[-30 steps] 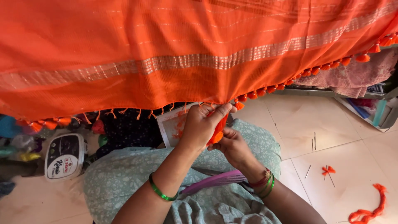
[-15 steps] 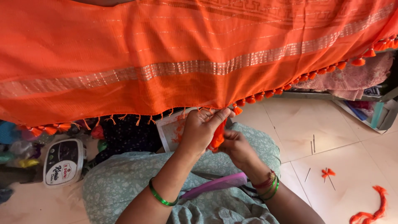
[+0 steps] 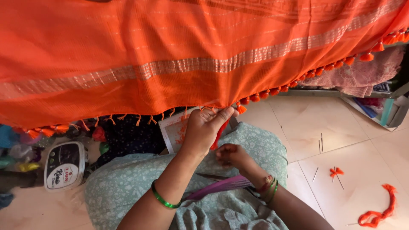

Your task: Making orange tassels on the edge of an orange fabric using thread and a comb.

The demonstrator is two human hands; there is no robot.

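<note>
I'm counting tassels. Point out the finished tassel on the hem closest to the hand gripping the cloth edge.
It's the orange tassel beside the left hand fingertips, first of the row that runs up to the right; every other finished tassel hangs farther along the hem.
</note>
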